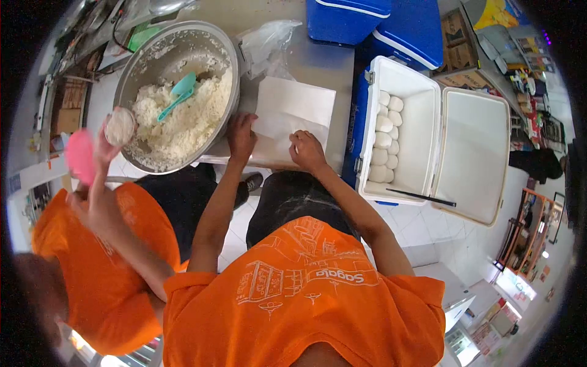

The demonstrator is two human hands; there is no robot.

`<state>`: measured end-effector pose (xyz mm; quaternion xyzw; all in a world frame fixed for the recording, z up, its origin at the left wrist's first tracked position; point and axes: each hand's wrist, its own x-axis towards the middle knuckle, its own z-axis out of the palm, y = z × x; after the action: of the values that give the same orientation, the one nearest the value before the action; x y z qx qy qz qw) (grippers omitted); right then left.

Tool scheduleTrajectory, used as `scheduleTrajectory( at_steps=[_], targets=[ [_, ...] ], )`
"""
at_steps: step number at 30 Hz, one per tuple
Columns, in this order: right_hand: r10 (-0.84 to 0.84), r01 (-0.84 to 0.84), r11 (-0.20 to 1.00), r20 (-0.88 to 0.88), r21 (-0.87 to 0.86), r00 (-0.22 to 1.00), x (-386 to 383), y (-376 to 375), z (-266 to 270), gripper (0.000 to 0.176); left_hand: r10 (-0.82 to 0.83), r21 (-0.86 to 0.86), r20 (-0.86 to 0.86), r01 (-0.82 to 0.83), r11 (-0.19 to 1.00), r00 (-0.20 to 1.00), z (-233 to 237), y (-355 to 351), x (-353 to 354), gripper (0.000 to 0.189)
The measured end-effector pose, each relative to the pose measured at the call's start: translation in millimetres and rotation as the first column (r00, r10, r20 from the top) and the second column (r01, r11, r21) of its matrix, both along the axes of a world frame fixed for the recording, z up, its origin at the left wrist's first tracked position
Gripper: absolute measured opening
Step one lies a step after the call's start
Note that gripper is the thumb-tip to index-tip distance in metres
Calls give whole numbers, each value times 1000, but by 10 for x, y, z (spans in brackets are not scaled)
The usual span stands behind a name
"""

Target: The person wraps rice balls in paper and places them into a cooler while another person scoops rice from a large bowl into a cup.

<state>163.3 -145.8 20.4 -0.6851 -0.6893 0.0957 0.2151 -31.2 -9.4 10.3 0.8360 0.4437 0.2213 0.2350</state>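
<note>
A stack of white paper sheets (296, 107) lies on the metal table in front of me. My left hand (243, 136) is at its left corner, fingers bent, near the rim of the big rice pot. At the lower right part of the paper is my right hand (307, 150), its fingers curled on the near edge. Whether either hand pinches a sheet is too small to tell. The large metal pot (211, 37) holds cooked white rice (205, 110) with a turquoise scoop (177, 96) on it.
At the left a co-worker in an orange shirt (116, 244) holds a rice-filled bowl (120, 127) and a pink paddle (80, 156). An open cooler (403, 171) with several wrapped white bundles (384, 140) stands right. Blue coolers (348, 21) and a plastic bag (269, 46) are beyond.
</note>
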Motion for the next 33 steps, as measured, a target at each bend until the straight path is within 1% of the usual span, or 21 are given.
scheduleTrajectory(
  at_steps=[2,3,4,5,6,8,9,10,12,14,16,17,18,19,20,22,24,26,28,31,33],
  targets=[
    [-129,165,985,-438,46,890,-43,-66,-18,18,-59,-5,86,59,998,995,319,-268,260,36],
    [-137,173,984,-434,45,890,-31,-77,-69,18,-160,-90,201,181,979,966,342,-355,376,32],
    [-349,334,932,-595,-139,724,32,-40,-159,19,-242,-154,324,304,940,914,349,-369,448,28],
    [-540,436,832,-685,-344,490,99,-2,-201,20,-146,-24,327,162,986,934,-278,-214,475,21],
    [-541,446,829,-684,-337,489,202,44,-169,20,-157,-17,333,172,985,930,-300,-48,456,21],
    [-585,374,811,-605,-450,541,396,90,-85,21,-27,-460,218,127,879,976,-276,137,427,20],
    [-493,467,867,-163,-174,855,435,124,-313,25,-147,-386,-21,127,914,989,-215,259,502,26],
    [-497,469,864,-163,-182,852,369,110,-204,25,-150,-393,-25,129,910,988,-85,266,519,26],
    [-414,414,910,-14,14,910,346,235,18,26,-369,272,-1,355,894,930,143,380,651,26],
    [-347,345,938,-45,-42,937,287,31,-333,26,-461,124,-167,482,867,872,-484,411,503,25],
    [-194,181,977,-118,-109,974,332,-23,-687,26,-513,103,-93,521,848,853,-486,250,295,24],
    [-179,181,983,-91,10,980,241,-144,-588,30,-538,93,-56,541,836,841,-488,172,191,24],
    [-184,185,983,-94,9,978,154,-252,-493,30,-466,-52,128,475,879,876,-159,155,30,28],
    [-164,169,984,-83,52,983,119,-310,-407,31,-231,-403,433,416,815,872,526,209,-177,32],
    [-143,149,985,-69,92,987,122,-319,-314,33,176,-695,655,494,523,735,1199,315,-405,37],
    [-133,140,981,-63,134,989,205,-205,-243,31,576,-710,580,704,12,575,2269,615,-750,45],
    [-145,115,959,-99,-260,984,372,60,-199,27,623,-676,478,712,-190,619,2588,736,-616,54],
    [-190,140,948,-155,-287,970,586,302,-290,20,609,-693,461,690,-208,646,2510,755,-297,52],
    [-112,-12,888,-241,-459,964,771,511,-211,16,592,-695,456,681,-230,665,2261,751,-36,50],
    [-254,231,924,-38,-305,966,631,608,-186,22,646,-757,387,627,-185,658,1945,691,339,44],
    [-152,96,952,-177,-290,972,664,538,-181,20,655,-812,373,572,-112,657,1821,612,556,43]
  ],
)
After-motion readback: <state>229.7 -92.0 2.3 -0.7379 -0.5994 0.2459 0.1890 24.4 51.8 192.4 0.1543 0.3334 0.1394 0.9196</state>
